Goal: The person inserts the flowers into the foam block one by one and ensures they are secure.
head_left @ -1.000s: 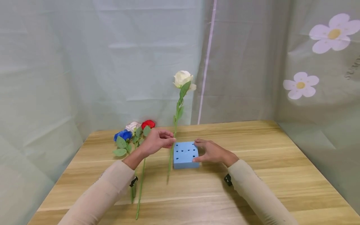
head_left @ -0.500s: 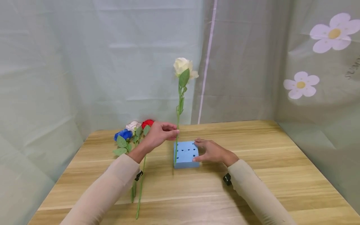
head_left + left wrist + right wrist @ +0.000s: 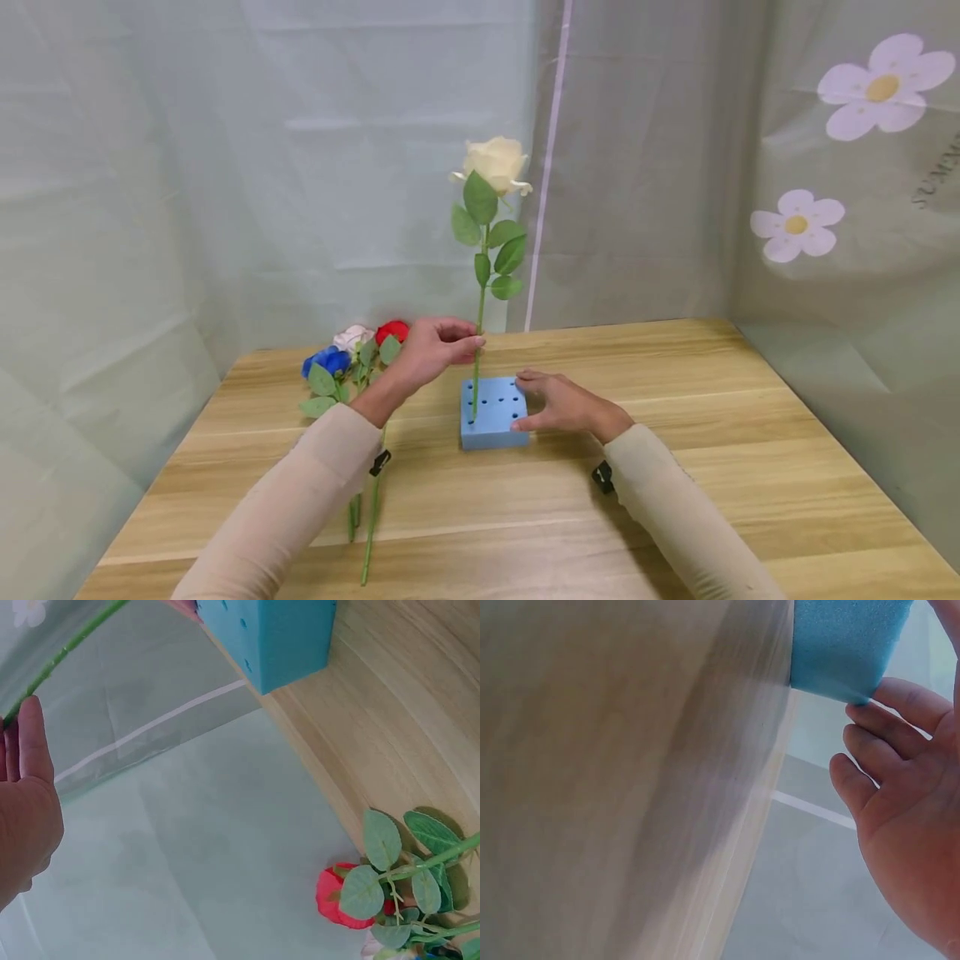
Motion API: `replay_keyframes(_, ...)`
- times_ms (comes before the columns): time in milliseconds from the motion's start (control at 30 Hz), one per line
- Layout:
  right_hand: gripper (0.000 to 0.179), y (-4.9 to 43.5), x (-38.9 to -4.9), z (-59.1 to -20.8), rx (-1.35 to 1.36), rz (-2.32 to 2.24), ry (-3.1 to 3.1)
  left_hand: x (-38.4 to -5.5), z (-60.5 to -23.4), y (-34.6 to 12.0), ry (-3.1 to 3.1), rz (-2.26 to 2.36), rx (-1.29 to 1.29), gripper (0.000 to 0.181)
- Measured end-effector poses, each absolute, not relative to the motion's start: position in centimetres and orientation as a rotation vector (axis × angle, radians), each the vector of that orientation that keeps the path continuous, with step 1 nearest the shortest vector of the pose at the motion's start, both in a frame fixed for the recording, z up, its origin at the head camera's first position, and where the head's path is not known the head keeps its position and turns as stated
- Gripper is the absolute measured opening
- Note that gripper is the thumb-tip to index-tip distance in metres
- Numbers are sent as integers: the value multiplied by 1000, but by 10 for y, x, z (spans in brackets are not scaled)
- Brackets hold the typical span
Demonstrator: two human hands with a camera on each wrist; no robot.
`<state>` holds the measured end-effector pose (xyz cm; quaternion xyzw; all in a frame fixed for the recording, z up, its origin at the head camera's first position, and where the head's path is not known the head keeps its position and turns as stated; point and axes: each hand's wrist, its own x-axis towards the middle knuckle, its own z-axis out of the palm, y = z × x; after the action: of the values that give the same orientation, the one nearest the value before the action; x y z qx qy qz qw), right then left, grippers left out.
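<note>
Your left hand (image 3: 438, 348) pinched the stem of the white rose (image 3: 482, 268) between thumb and fingers, well below the leaves. The rose stood nearly upright over the table (image 3: 795, 467), its bloom at the top leaning slightly to the right. The foot of the stem was at the near-left hole of the blue block (image 3: 495, 421); whether the tip had gone into that hole or only met its rim, you couldn't really tell from the head view.

Your right hand (image 3: 562, 404) rested against the right side of the block, its fingers relaxed and not wrapped round it. The thumb touched the nearer part of the edge and the fingertips the far corner; the right wrist view showed the fingers slightly bent.

To the left of the block lay a blue rose (image 3: 327, 361), a pale rose (image 3: 352, 337) and a red rose (image 3: 392, 332), blooms close together near the table's far edge. Their green stems ran toward you, partly hidden by your left arm. Behind the table hung a curtain (image 3: 337, 167), and printed white flowers (image 3: 798, 225) showed on the right.
</note>
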<state>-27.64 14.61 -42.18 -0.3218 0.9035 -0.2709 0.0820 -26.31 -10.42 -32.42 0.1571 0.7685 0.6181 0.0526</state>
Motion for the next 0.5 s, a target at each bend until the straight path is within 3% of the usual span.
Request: replay_keyframes(500, 91, 146, -275, -420, -949, -788, 2692, -269, -315, -91, 2390, 1950, 536, 24)
